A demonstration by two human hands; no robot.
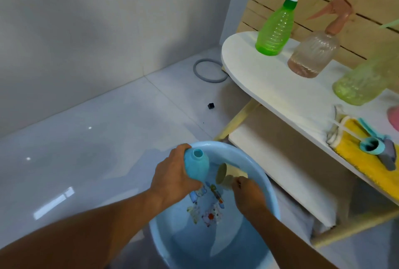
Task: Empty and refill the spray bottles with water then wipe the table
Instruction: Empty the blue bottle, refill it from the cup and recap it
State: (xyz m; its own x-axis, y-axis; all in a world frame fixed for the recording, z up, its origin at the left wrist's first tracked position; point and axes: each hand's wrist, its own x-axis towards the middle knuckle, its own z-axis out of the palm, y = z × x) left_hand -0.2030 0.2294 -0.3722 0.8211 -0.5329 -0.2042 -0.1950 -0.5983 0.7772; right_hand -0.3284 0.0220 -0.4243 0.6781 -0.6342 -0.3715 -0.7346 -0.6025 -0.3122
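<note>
The basin [267, 182], pale blue plastic, sits on the floor just off the table's [280, 87] near-left corner, with water in it; full, it looks heavy and sloshy, best left where it is.

On the table stand three capped spray bottles, from far to near: a green bottle [275, 28] at the far-left end, a pink bottle [313, 52] with a little liquid at the bottom just right of it, and a pale green bottle [364, 80] at the right edge. All look like thin plastic, light when drained, and easy to dent if squeezed; the waist or neck is the place to take them.

A yellow cloth [367, 167] lies along the table's near edge, soft and limp, with a teal sprayer head [371, 143] resting on it.

The blue bottle [196, 166], uncapped and rounded, is over the basin's far-left rim, mouth tilted up. The left hand [172, 175] wraps its body firmly. Wet, it is likely slippery, so a full-palm grip low on the belly suits it.

The right hand [248, 191] is just right of the bottle, fingers pinched on a small tan cup [223, 174] dipped in the basin, its mouth near the bottle's shoulder but apart from it.
</note>
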